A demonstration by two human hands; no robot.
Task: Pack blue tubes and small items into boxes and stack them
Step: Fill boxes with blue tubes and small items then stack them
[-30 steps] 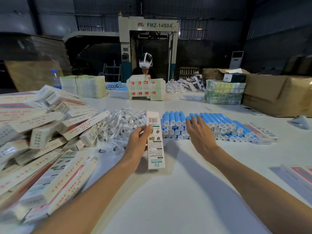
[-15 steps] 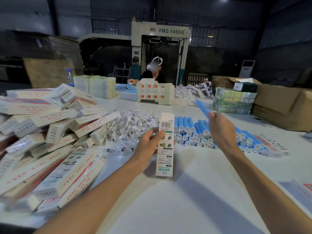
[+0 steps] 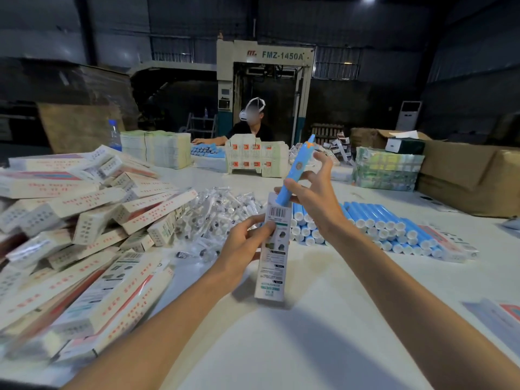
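Grip of right hand [image 3: 318, 205] pinching one blue tube [image 3: 297, 168], left hand [image 3: 242, 249] clamped round one box [image 3: 272, 277]

Free desk [image 3: 323, 342] beneath left hand [image 3: 244, 249], right hand [image 3: 312, 201].
Walled leftward by piled boxes [image 3: 84, 220], beyond by blue tubes [image 3: 377, 220], bagged items [image 3: 222, 209].

the white worktop [image 3: 323, 333] carries a heap of boxes [image 3: 84, 235], bagged small items [image 3: 222, 212] and rows of blue tubes [image 3: 374, 220].
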